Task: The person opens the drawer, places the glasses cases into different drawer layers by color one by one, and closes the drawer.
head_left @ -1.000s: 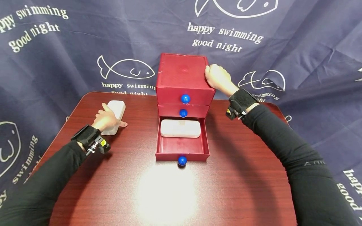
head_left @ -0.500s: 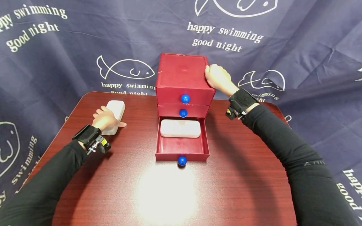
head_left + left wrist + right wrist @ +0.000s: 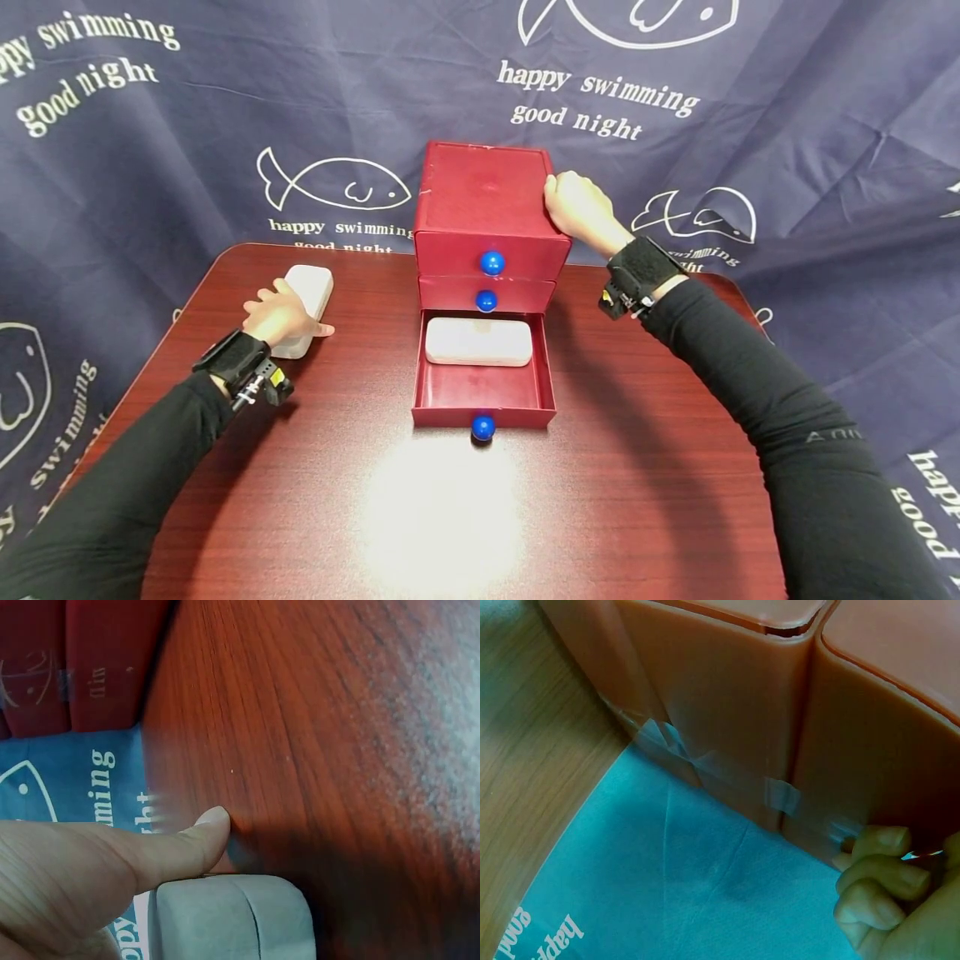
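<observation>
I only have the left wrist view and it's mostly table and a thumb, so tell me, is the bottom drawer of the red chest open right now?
Observer: Yes. In the head view the bottom drawer is pulled out toward the person, while the two drawers above it are closed.
Operator: Anything inside it?
Observer: A white case lies flat at the back of that drawer.
Operator: What is the left hand on?
Observer: The left hand grips a second white case lying on the table, left of the red chest.
Operator: And the right hand?
Observer: The right hand holds the chest's upper right edge, fingers curled round its back corner.
</observation>
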Motion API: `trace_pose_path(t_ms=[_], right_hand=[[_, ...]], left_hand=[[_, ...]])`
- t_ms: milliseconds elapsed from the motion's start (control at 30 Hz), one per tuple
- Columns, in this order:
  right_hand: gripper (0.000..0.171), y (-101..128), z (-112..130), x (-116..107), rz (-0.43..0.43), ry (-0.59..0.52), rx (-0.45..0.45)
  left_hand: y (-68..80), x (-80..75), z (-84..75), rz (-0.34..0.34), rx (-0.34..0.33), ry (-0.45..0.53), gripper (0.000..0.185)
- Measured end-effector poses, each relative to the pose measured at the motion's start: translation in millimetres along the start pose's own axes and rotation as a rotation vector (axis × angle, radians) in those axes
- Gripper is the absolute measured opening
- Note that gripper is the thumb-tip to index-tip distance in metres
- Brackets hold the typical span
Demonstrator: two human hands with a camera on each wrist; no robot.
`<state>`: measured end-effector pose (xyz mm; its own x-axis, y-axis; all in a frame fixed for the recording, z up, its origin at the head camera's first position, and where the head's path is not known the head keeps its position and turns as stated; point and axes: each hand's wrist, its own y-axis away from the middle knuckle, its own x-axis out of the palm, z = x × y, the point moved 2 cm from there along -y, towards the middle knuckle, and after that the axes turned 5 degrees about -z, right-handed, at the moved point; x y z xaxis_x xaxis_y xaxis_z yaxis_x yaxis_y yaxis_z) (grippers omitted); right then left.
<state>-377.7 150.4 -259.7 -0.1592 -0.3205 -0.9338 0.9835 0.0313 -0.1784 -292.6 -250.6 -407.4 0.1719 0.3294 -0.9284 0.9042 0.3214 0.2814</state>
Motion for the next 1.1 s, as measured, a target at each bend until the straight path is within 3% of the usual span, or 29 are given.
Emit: trace_pose_path(t_ms=[400,1100], right_hand=[[0.053,-0.5,-1.1,1.3,0.0,-0.005,-0.002],[0.054,-1.0,-1.0,1.3,-0.006,-0.02,0.0]], left_hand=[[-0.5,-1.9,-0.2,-0.087,0.036,-0.052,0.119],[2.0,-5.8,3.7,-0.15,0.21,-0.029,0.099]])
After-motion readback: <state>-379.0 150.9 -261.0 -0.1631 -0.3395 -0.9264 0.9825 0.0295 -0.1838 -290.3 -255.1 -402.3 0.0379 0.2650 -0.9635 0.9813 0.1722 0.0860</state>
